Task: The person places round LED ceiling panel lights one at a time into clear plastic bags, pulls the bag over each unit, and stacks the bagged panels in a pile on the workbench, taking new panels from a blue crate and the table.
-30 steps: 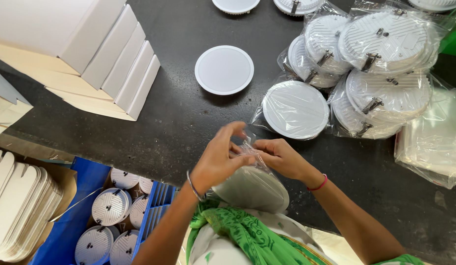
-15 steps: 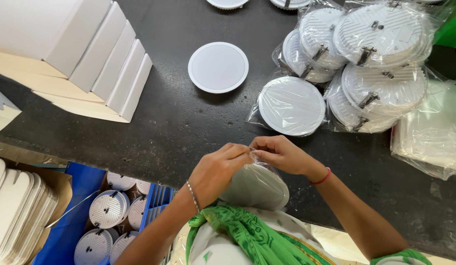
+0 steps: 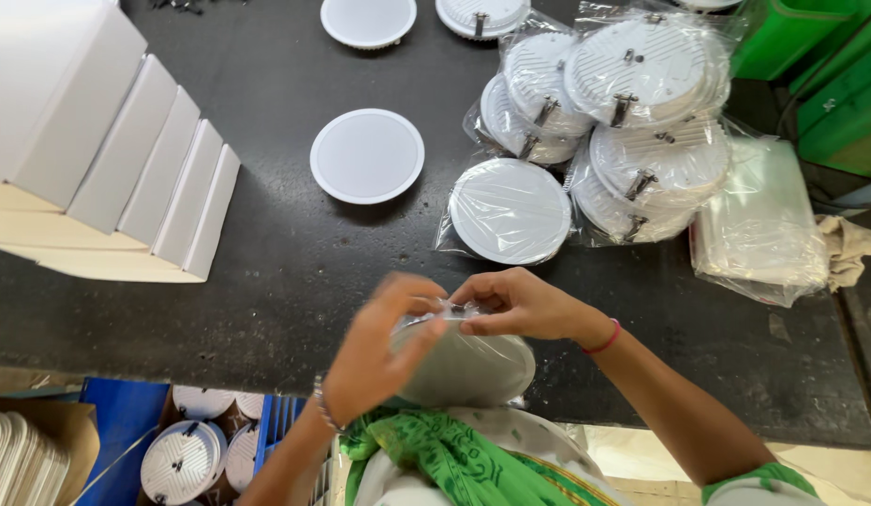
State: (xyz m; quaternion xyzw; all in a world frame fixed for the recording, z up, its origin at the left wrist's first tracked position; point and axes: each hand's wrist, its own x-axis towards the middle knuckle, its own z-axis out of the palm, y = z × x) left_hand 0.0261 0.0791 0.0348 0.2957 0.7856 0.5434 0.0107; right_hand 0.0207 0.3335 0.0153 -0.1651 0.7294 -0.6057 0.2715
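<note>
Hands meet at the near edge of the dark tabletop [image 3: 267,281], both pinched on the clear plastic bag [image 3: 426,323] that wraps a round white light fitting [image 3: 468,365] held against the person's lap. The left hand [image 3: 379,351], blurred, cups the disc's side at about nine o'clock while its fingers nip the film; the right hand [image 3: 520,305] grips the bag's gathered mouth at twelve o'clock. I'd judge the fitting light and stiff, but the film slippery and easily torn, so the rim is the safer place to hold, with the bag only lightly pinched. Bagged fittings [image 3: 604,122] lie heaped toward one o'clock, a bare disc [image 3: 367,156] sits at eleven, white boxes [image 3: 126,159] at ten, and a stack of flat bags [image 3: 759,220] at two.
</note>
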